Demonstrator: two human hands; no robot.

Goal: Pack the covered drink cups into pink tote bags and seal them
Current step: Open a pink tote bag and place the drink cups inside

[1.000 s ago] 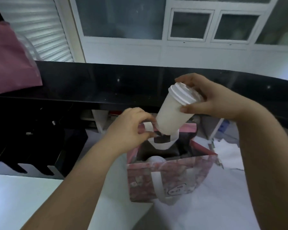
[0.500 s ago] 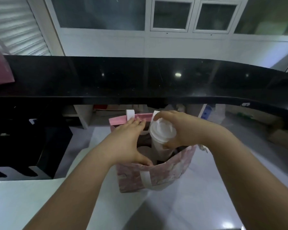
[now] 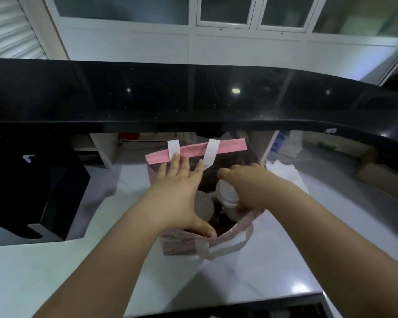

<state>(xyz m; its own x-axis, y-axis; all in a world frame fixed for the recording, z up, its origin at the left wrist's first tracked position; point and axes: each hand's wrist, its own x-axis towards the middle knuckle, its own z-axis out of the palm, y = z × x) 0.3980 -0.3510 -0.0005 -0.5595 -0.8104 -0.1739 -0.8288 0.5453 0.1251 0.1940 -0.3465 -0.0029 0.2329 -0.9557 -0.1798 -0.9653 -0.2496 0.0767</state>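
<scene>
Tote bag (image 3: 230,146) is braced open by the spread left hand (image 3: 177,193). Room is made for the right hand's (image 3: 253,187) gripped cup (image 3: 228,196).

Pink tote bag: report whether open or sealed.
Open. The left hand spreads the bag mouth; the right hand grips a lidded cup inside.

Lidded cup (image 3: 226,195) inside open pink tote (image 3: 225,148)
</scene>
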